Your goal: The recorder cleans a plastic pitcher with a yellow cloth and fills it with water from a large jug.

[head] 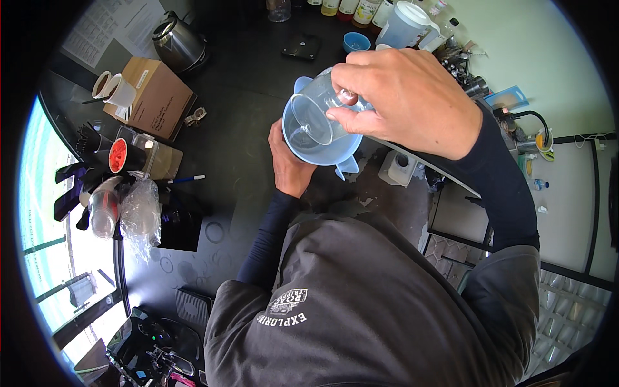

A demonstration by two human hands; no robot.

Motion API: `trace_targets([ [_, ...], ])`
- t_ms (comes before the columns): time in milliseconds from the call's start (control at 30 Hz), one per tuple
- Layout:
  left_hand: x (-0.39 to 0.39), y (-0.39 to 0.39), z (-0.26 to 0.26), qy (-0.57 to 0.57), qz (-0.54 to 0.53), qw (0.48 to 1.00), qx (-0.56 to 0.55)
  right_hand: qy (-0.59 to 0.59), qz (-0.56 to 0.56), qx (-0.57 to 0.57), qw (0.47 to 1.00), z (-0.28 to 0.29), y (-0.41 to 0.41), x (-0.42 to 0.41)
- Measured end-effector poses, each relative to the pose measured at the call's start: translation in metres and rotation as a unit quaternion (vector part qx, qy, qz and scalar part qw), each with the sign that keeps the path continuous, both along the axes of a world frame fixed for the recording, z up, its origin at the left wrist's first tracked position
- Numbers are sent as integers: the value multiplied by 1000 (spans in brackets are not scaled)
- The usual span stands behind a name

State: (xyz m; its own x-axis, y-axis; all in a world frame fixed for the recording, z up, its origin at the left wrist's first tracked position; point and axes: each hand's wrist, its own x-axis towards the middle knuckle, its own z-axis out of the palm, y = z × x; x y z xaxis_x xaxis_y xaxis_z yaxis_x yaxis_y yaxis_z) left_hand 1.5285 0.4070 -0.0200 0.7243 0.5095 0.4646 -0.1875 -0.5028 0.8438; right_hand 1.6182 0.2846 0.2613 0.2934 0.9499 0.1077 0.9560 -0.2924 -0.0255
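My left hand (pixel 292 162) grips the side of a light-blue plastic jug (pixel 324 156), its fingers wrapped around the outer wall. The jug's mouth faces up toward me, with one blue projection on its far side and another on its near side. Above it, my right hand (pixel 401 96) holds a clear, see-through cup (pixel 312 118) by its upper part, fingers and thumb pinched around it. The cup is tilted, its wide mouth over the jug's opening. Whether any liquid is in the cup or jug, I cannot tell.
Syrup bottles (pixel 365 12), a lidded pitcher (pixel 404 26) and a small blue bowl (pixel 356 42) stand at the back. A steel kettle (pixel 179 41), a cardboard box (pixel 152 99) and a pen (pixel 186 179) are leftward. A digital scale (pixel 301 47) lies beyond the jug.
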Motion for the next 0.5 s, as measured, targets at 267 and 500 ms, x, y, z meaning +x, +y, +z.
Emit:
trace_targets([
  [267,5,9,-3,-36,60,993,91,-8,4,-2,1000,8,-6,-8],
  [500,10,14,-9,-45,68,989,124,-1,-12,-13,1000,7,-12,-10],
])
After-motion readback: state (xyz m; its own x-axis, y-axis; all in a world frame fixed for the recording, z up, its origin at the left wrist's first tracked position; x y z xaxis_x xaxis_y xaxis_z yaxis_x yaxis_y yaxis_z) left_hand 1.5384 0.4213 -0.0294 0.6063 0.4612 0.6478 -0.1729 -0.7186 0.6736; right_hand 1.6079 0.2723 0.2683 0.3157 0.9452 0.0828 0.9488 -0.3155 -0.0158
